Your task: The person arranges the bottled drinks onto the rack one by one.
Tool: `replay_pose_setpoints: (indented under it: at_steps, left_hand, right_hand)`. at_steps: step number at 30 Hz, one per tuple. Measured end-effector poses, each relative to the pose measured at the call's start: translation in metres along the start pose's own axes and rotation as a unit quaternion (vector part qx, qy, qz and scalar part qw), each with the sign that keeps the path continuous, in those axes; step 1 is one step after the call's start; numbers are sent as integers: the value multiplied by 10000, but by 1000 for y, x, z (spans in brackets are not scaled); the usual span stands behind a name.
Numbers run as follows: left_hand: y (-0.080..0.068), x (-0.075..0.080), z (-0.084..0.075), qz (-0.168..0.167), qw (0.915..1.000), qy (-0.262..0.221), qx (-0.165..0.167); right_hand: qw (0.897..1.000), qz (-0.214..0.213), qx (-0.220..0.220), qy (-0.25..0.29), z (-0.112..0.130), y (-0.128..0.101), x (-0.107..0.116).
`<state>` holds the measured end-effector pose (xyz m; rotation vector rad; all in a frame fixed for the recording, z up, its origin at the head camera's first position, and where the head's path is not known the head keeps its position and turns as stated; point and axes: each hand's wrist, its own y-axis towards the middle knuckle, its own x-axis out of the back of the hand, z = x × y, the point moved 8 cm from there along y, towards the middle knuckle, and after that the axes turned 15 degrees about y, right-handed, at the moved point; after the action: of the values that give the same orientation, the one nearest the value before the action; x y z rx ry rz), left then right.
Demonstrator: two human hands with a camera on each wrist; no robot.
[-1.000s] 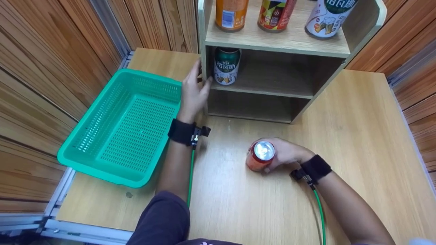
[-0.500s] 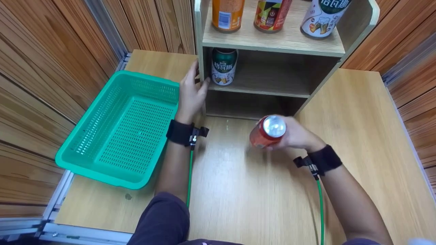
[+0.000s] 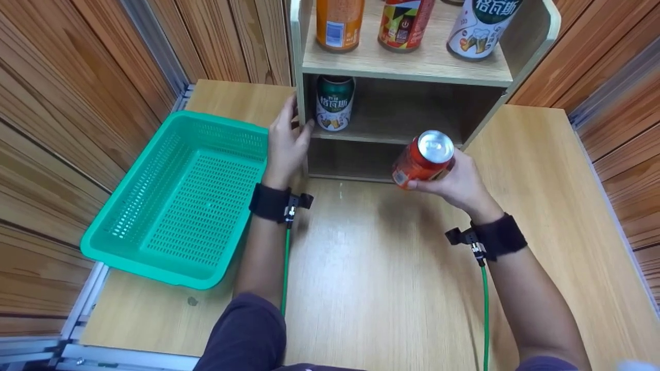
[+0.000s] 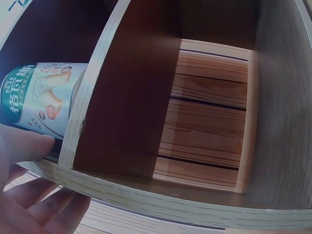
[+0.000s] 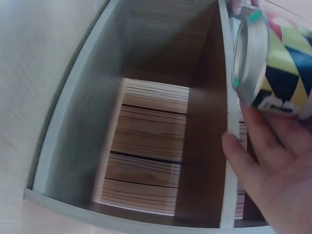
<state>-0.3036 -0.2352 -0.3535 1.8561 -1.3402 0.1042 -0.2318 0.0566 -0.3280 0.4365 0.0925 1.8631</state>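
Observation:
My right hand (image 3: 461, 180) holds a red drink can (image 3: 416, 162), tilted and raised off the table in front of the shelf unit's lower levels. In the right wrist view, yellow and black patches show on the can (image 5: 287, 63), close by a shelf board's edge. My left hand (image 3: 286, 147) grips the left side panel of the wooden shelf unit (image 3: 407, 74), thumb inside and fingers outside in the left wrist view. Just beyond that thumb, a green-and-white can (image 3: 334, 105) stands upright at the left end of the middle shelf.
On the top shelf stand an orange can (image 3: 339, 26), a red-and-yellow can (image 3: 405, 26) and a white-and-green can (image 3: 479, 33). A green perforated basket (image 3: 154, 273) sits left on the wooden table (image 3: 361, 288). Wood-panelled walls enclose the sides, and green cables run from both wristbands.
My right hand has lifted the red can off the table and carried it forward and rightward toward the shelf unit, tilting it. The left hand stays on the side panel.

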Motion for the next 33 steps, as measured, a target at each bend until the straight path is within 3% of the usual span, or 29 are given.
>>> replay_pose_setpoints:
  at_steps: [12, 21, 27, 33]
  left_hand:
    - [1, 1, -2, -9, 9999, -89, -87]
    - [0, 2, 0, 52, 9998, -152, -86]
    - [1, 2, 1, 70, 9996, -259, -18]
    - [-1, 1, 2, 178, 9995, -213, 154]
  right_hand:
    - [9909, -1150, 296, -636, 26, 11, 16]
    - [9802, -1682, -370, -982, 7, 28, 36]
    - [9615, -2047, -1091, -1474, -9, 38, 46]
    - [9373, -2369, -1418, -2126, -13, 40, 49]
